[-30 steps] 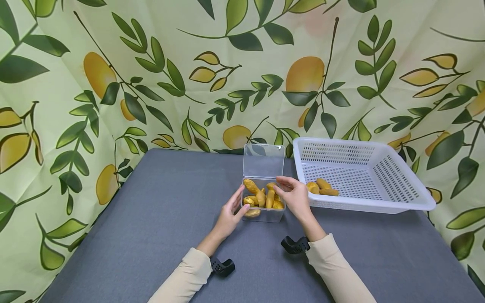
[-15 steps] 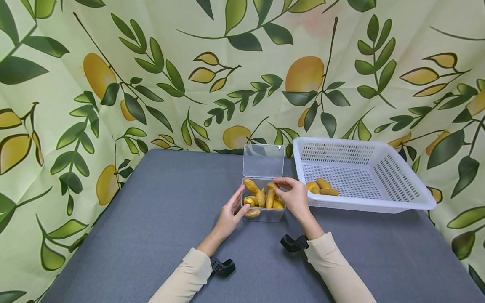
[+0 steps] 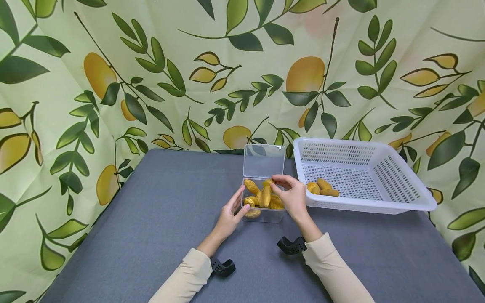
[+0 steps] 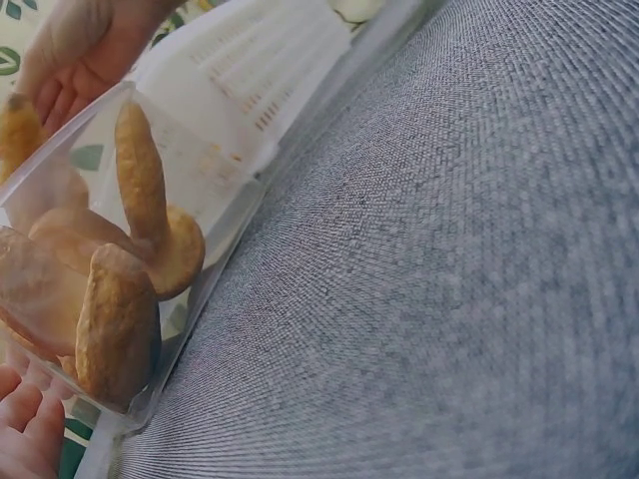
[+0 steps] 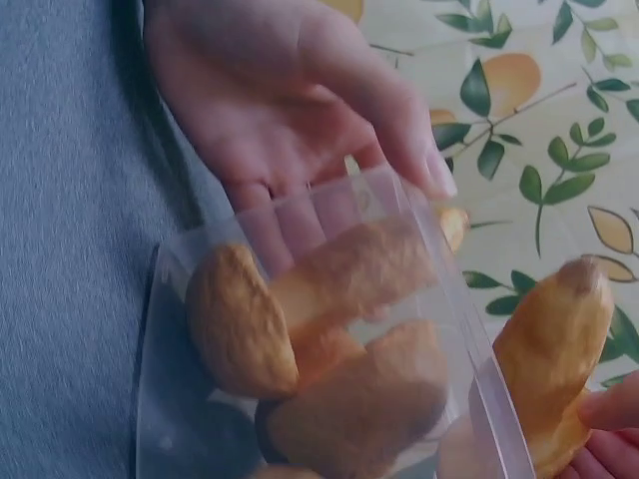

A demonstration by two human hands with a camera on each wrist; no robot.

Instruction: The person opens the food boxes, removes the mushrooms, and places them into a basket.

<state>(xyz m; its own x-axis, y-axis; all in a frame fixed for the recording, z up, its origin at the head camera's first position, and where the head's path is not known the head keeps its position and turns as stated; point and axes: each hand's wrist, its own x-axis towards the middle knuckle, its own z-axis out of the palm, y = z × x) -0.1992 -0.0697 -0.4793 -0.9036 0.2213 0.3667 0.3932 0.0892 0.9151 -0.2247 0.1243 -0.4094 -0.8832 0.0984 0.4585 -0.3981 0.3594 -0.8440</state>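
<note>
A clear plastic box (image 3: 270, 215) with a raised hinged lid (image 3: 264, 161) stands mid-table, holding several yellow-brown, knobbly, ginger-like pieces (image 3: 251, 186). My left hand (image 3: 227, 214) rests against the box's left side, fingers fairly straight and thumb near the front rim. Over the box's right part, my right hand (image 3: 294, 197) pinches one tilted piece (image 5: 554, 359) between thumb and fingertips. In the left wrist view, several pieces (image 4: 118, 324) show through the clear wall. The right hand partly covers the box's right rim.
A white perforated basket (image 3: 398, 179) stands right of the box, with several similar pieces (image 3: 329, 192) in its near left corner. The grey tabletop (image 3: 170, 202) spreads out to the left. A leaf-and-fruit patterned cloth (image 3: 265, 63) hangs behind.
My right hand has shifted slightly left over the box, and the piece it pinches has moved left and tipped. The left hand has stayed in place.
</note>
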